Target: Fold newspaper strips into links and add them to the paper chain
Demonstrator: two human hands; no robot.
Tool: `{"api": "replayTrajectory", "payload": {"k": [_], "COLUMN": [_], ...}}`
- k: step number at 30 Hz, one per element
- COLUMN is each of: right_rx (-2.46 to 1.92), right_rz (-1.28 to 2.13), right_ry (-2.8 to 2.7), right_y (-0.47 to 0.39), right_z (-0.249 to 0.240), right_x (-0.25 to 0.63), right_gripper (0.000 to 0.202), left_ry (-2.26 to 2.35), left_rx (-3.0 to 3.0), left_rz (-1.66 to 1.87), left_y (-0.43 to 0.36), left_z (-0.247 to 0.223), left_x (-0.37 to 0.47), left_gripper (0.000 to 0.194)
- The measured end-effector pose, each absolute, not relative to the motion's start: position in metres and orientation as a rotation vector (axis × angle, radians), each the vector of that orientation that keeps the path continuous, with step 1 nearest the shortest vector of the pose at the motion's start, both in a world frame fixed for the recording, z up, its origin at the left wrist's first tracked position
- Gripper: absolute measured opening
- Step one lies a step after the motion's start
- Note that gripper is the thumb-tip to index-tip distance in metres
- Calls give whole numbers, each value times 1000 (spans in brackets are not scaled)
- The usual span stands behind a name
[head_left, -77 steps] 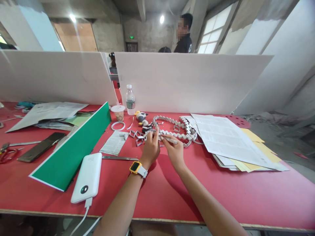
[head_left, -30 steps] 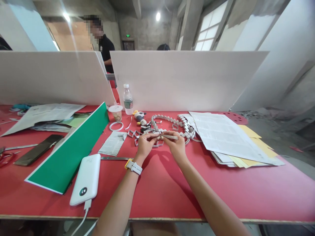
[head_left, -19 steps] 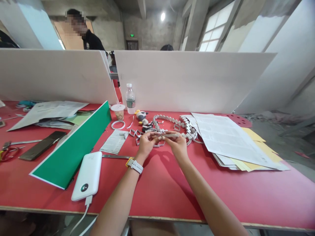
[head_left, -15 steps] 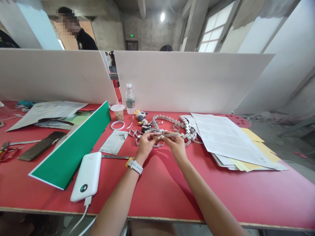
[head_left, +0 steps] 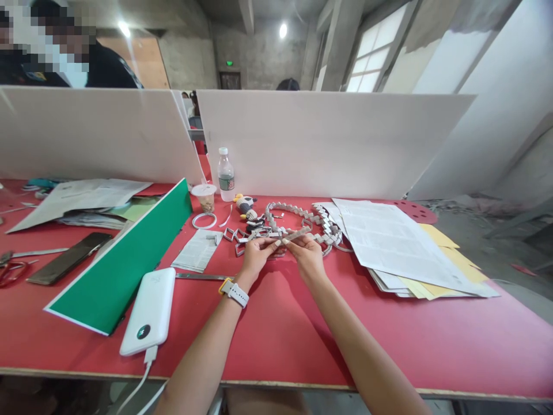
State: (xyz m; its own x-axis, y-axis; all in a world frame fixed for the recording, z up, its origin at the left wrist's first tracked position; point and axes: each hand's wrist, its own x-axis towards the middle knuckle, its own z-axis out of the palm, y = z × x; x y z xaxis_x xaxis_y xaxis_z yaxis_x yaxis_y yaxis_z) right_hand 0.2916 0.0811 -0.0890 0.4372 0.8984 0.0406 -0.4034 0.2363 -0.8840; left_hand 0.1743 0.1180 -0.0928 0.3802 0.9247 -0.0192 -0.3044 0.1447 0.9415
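Near the middle of the red table, my left hand (head_left: pixel 258 255) and my right hand (head_left: pixel 307 253) meet at the fingertips, both pinching a thin folded paper strip (head_left: pixel 298 233). The strip slants up to the right across the right fingers. Just behind the hands lies a zigzag chain of folded grey-white paper (head_left: pixel 317 216), curved in a loop. Small open paper links (head_left: pixel 235 234) lie left of it, beside a little bird-like figure (head_left: pixel 245 204). My left wrist wears a pale watch. Fine detail between the fingertips is too small to tell.
A green board (head_left: pixel 125 259) and white power bank (head_left: pixel 149 311) with cable stand left; a metal ruler (head_left: pixel 203 276) lies beside my left wrist. Behind are a cup (head_left: pixel 204 199), bottle (head_left: pixel 226 176) and white partition (head_left: pixel 324 144). Paper sheets (head_left: pixel 389 242) lie right. People are beyond the partition.
The paper strip now shows more, tilted upward over my right fingers. My hands have barely moved. The view has shifted slightly, and a person behind the partition is further left.
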Motion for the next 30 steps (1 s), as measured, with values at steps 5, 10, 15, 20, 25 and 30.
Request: {"api": "replayTrajectory", "payload": {"k": [5, 10, 15, 20, 25, 30], "right_rx": [-953, -1055, -975, -982, -996, -1135], "right_rz": [950, 963, 1073, 1068, 1014, 855], "right_ry": [-698, -813, -783, -716, -677, -832], "right_y": [82, 80, 81, 82, 82, 83], "right_z": [-88, -89, -96, -99, -100, -100], "right_x": [292, 285, 277, 276, 276, 282], "right_gripper": [37, 31, 30, 25, 26, 24], "left_ry": [748, 786, 782, 778, 753, 701], "left_rx": [1042, 1009, 1010, 981, 1018, 1114], "left_rz": [998, 1033, 1067, 1072, 1055, 975], "left_y": [118, 118, 119, 120, 119, 120], "left_z": [-92, -94, -95, -94, -92, -90], "left_x": [175, 176, 175, 175, 175, 170], "left_gripper": [23, 19, 20, 22, 26, 32]}}
